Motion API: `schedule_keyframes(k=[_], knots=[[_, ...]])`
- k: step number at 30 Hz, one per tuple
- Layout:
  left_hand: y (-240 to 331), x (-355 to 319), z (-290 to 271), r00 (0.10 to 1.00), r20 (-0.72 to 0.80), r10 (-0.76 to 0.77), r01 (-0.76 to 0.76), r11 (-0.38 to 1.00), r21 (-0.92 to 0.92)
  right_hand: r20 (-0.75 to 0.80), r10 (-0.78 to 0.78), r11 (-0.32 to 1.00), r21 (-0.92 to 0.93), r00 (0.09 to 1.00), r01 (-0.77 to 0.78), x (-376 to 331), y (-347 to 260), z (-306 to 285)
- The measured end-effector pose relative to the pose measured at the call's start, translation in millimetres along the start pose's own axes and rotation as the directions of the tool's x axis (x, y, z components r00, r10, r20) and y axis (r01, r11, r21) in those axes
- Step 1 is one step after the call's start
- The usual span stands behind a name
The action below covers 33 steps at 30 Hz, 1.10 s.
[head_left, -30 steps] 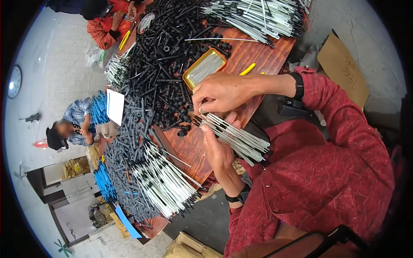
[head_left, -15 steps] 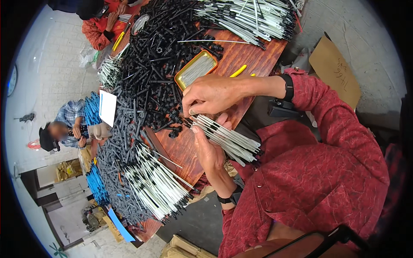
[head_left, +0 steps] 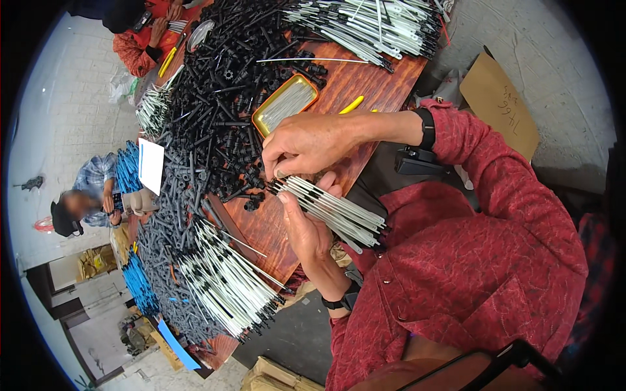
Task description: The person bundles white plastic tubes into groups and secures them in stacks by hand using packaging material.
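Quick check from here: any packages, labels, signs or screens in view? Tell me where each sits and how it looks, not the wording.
Cardboard sheet: on the floor past the table's upper right corner, flat, brown, handwritten marks.
White card: at the table's left edge on black parts, rectangular, blue-edged.
Cardboard boxes: on the floor at the bottom, brown, partly cut off.
Screens: none visible.

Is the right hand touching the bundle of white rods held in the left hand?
Touching. The head view shows the right hand pinching the tips of the white rod bundle, which lies across the left hand.
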<state>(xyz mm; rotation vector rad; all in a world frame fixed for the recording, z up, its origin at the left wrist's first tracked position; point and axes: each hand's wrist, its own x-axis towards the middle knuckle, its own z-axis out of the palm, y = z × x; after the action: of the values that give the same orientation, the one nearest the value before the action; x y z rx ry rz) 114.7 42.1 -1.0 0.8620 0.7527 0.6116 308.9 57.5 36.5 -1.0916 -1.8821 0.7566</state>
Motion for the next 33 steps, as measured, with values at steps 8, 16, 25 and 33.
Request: schedule_keyframes(k=[8, 16, 25, 33], knots=[[0.8, -2.9, -0.4, 1.000, -0.007, -0.015, 0.016, 1.000, 0.018, 0.042, 0.069, 0.991, -0.115, 0.997, -0.064, -0.2, -9.9, -1.7], [0.9, 0.7, -0.5, 1.000, -0.016, 0.007, -0.007, 1.000, 0.004, -0.012, -0.057, 0.991, -0.123, 0.998, 0.055, 0.4, -9.9, -1.9], [1.5, 0.3, -2.8, 0.999, 0.042, -0.030, 0.030, 1.000, 0.003, 0.046, -0.100, 0.962, -0.251, 0.994, 0.108, 4.9, -9.8, -3.3], [7.1, -0.5, -2.7, 0.998, 0.062, -0.023, 0.025, 0.999, -0.041, -0.046, -0.092, 0.996, -0.013, 0.995, 0.092, 7.4, -1.9, 9.8]])
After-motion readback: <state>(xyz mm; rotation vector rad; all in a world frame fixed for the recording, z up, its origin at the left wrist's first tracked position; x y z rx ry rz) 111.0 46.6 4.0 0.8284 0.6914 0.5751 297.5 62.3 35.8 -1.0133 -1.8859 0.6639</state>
